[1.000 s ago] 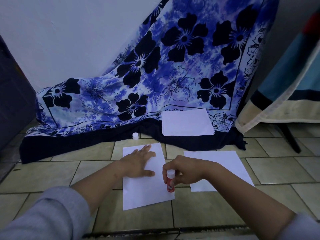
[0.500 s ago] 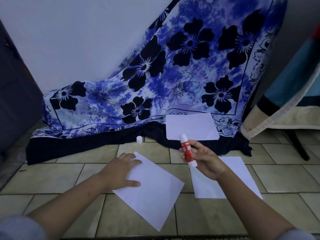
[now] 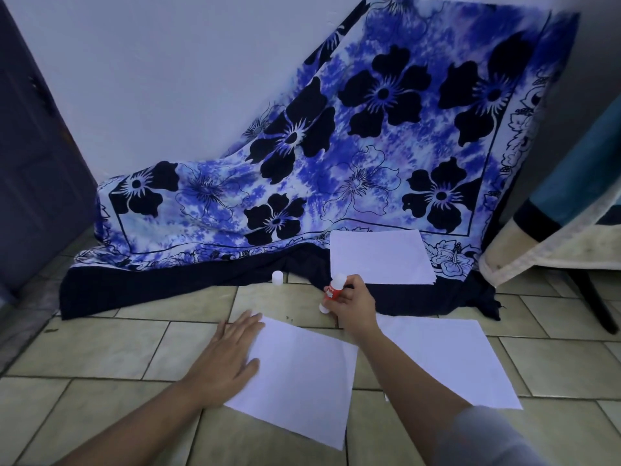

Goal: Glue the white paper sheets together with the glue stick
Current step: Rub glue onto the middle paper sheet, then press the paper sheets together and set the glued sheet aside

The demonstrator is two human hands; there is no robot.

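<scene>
A white paper sheet [image 3: 302, 378] lies skewed on the tiled floor, and my left hand [image 3: 232, 358] rests flat on its left edge, fingers spread. My right hand [image 3: 353, 306] holds the red-and-white glue stick [image 3: 333, 290] tilted above the floor, just beyond the sheet's far corner. A second white sheet [image 3: 450, 361] lies to the right, partly under my right forearm. A stack of white sheets [image 3: 379, 257] rests on the dark hem of the cloth. The glue stick's white cap [image 3: 277, 277] stands on the floor by the hem.
A blue flowered cloth [image 3: 336, 163] drapes from the wall down to the floor behind the papers. A dark door [image 3: 33, 163] is at the left. A cloth-covered piece of furniture [image 3: 554, 213] with a dark leg [image 3: 594, 297] stands at the right.
My right hand lifted the glue stick off the near sheet and carried it away toward the cloth. The near sheet was turned askew under my left hand, which has slid to its left edge.
</scene>
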